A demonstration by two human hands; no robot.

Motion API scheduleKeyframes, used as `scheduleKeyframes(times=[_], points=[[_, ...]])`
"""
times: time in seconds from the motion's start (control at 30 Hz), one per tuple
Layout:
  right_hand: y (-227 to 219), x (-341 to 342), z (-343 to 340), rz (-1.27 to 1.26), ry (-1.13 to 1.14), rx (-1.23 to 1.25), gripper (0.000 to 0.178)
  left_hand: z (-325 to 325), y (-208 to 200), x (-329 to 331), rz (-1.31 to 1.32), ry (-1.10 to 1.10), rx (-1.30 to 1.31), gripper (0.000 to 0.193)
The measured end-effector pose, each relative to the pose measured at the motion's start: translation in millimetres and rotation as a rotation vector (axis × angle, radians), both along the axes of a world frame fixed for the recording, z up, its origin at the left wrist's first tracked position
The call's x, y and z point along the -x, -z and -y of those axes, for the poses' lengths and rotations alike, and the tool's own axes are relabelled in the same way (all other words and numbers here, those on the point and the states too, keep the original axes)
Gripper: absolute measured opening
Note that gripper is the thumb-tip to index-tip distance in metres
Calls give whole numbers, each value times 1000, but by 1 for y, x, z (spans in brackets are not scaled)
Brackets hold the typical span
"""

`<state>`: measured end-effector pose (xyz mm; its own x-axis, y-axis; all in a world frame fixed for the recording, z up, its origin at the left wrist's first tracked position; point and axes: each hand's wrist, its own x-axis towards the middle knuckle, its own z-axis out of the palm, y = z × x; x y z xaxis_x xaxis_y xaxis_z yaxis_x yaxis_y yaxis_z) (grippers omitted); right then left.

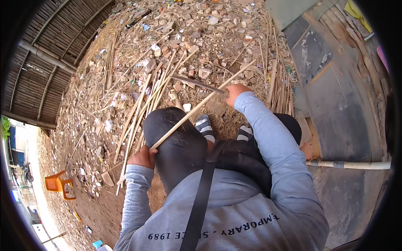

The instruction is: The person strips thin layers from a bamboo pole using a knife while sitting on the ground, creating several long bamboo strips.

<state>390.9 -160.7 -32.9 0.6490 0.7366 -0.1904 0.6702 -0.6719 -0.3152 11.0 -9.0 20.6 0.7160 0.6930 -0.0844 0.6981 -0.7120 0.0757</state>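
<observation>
- While the left hand [142,157] has its grip closed round the near end of a pale strip [188,116], the right hand [235,94] has its grip wrapped about one end of a knife [194,82]; whether it also pinches the strip, I cannot tell.
- The strip slants over the left knee [165,123], its far end up and rightward, the blade crossing it beside the right hand.
- Should the blade skid, perhaps from a knot or hard push, it could cut knee or left hand.
- A slack left grip might let the strip twist.
- Sandalled feet [204,124] below could catch a dropped knife.
- Loose strips [144,106] nearby might snag this one.
</observation>
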Motion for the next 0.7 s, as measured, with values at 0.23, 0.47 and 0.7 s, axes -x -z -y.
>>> scheduleKeyframes(times=[0.23, 0.47, 0.7], points=[[-8, 8, -1, -175, 21, -54, 30, -4, 21, 1, 122, -10, 4, 32], [-24, 25, -6, -66, -54, -107, 27, -5, 16, 8, 73, 0, 8, 33], [-3, 4, 2, -48, 62, -10, 33, -2, 20, 5, 104, 21, -33, 31]])
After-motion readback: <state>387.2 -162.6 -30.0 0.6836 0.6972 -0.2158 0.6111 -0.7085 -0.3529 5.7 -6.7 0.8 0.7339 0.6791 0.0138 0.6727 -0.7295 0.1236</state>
